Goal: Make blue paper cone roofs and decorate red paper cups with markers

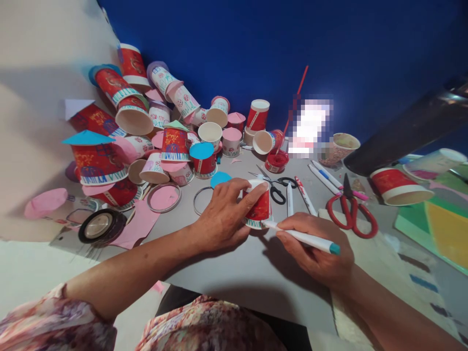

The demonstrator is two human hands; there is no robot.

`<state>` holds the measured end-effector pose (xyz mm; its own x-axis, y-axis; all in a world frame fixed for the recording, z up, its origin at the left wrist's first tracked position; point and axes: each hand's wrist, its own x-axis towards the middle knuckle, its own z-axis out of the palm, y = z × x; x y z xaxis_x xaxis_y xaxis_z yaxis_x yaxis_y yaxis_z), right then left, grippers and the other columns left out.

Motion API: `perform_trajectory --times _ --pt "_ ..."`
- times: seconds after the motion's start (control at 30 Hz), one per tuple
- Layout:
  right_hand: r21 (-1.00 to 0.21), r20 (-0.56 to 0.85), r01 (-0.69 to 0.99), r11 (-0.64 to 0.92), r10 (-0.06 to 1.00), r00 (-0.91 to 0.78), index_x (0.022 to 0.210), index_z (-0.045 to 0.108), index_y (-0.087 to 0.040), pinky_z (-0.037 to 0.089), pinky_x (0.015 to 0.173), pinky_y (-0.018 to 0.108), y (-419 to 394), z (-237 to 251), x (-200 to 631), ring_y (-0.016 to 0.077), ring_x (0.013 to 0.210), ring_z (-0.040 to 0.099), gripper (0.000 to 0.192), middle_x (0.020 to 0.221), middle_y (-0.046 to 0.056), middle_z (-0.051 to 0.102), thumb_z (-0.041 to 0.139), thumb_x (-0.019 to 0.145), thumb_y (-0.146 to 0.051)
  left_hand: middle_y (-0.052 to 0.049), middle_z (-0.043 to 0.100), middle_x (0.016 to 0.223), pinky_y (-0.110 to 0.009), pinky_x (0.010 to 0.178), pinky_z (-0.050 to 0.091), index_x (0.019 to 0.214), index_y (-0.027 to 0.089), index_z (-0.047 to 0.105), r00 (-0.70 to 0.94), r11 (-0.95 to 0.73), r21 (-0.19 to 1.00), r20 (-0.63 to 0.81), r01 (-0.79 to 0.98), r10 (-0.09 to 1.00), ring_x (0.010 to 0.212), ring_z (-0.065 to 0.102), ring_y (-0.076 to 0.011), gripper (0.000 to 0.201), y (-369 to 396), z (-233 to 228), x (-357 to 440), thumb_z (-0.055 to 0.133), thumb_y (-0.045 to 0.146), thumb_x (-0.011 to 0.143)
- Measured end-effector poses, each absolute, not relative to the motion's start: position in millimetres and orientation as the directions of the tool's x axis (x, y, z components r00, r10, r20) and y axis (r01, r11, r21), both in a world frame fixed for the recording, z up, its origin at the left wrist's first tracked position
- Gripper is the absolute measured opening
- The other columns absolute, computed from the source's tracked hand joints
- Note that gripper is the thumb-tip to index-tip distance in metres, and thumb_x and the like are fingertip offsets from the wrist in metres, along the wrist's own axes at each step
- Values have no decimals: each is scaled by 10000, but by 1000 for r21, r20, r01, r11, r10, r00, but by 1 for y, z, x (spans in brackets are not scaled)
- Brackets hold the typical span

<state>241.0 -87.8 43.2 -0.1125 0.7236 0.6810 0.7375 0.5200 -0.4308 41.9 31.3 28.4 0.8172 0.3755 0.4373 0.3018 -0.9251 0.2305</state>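
Note:
My left hand [228, 212] is wrapped round a red paper cup [259, 204] that stands upside down on the grey table. Green strokes run along the white band at the cup's lower rim. In my right hand [321, 243] is a white marker pen [307, 237] with a teal end. Its tip meets the cup's lower band, or comes very near it. Black-handled scissors [278, 194] lie just behind the cup. A capped white marker [290, 200] and a red-and-white marker [305, 196] lie to their right.
Decorated paper cups [98, 158] are heaped at the left and back. Black tape [100, 226], metal rings [164, 197] and pink paper [141, 224] lie at left. Red-handled scissors [353, 214], a cloth [351, 302], a tipped cup [402, 187] and coloured sheets [435, 229] are at right.

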Motion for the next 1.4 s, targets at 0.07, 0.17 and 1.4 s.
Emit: perform_trajectory --times 0.07,0.17,1.4 --pt "-438 672 744 505 733 -101 919 673 -200 514 581 252 -87 42 242 146 616 686 57 732 13 737 626 933 -170 -176 466 1356 -511 1038 382 1582 229 221 821 -930 218 440 296 365 1289 457 -354 883 32 29 42 623 195 797" --pt "-468 669 746 473 742 -51 907 664 -197 497 560 250 -87 41 244 140 594 666 46 717 12 726 632 934 -178 -182 475 1356 -504 1030 383 1575 208 202 811 -929 222 454 297 368 1286 462 -347 877 31 28 43 612 187 800" --pt "-340 663 767 544 717 -214 932 663 -184 492 639 251 -86 38 242 145 657 681 75 745 30 744 599 970 -185 -200 468 1386 -531 1060 364 1572 158 181 821 -943 192 464 273 332 1321 424 -365 856 30 28 44 596 201 824"
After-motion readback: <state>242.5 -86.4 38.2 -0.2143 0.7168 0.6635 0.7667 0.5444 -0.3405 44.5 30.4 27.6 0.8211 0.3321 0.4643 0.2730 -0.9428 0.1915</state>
